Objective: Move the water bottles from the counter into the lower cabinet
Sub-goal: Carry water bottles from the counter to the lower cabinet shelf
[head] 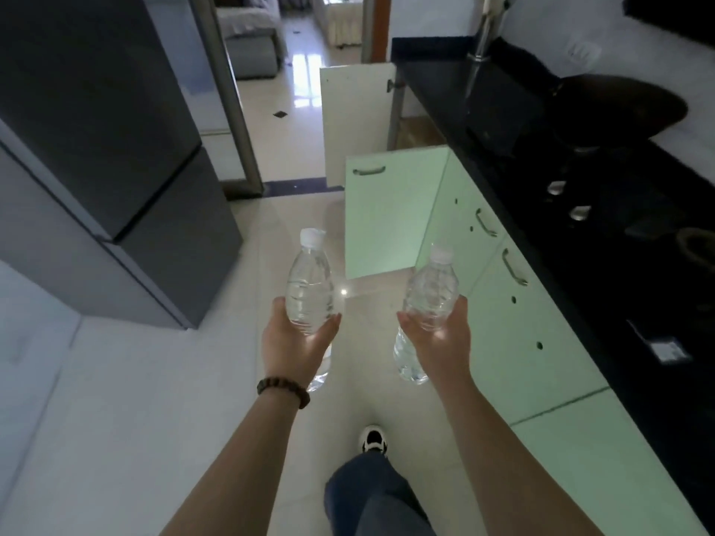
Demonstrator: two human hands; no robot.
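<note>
Room: pale shiny tile floor [154, 419] is running through a narrow kitchen, with a doorway far off opening onto another room.
Right side: long black stone counter [603, 265] is sitting over a row of light green cabinet doors with silver handles [541, 334].
Open doors: one light green lower cabinet door [387, 214] is standing wide open just beyond the bottles, and a white cabinet door [356, 121] is hanging open farther away.
Left side: tall dark grey fridge [104, 148] is standing by the wall.
Left hand: left hand [296, 338] is wrapping around the middle of a clear plastic water bottle with a white cap [309, 288], fingers curled tight on it, holding it up over the floor.
Right hand: right hand [439, 338] is wrapping around a second clear plastic water bottle with a white cap [431, 292], fingers curled on its middle, close to the green doors.
Bottles: both are pointing caps away, near each other but not touching, up in the air and not in any cabinet.
Wrist: brown bead bracelet [284, 390] is sitting on the left wrist.
Below: leg in blue jeans [379, 497] and a black and white shoe [374, 439] are stepping on the floor.
</note>
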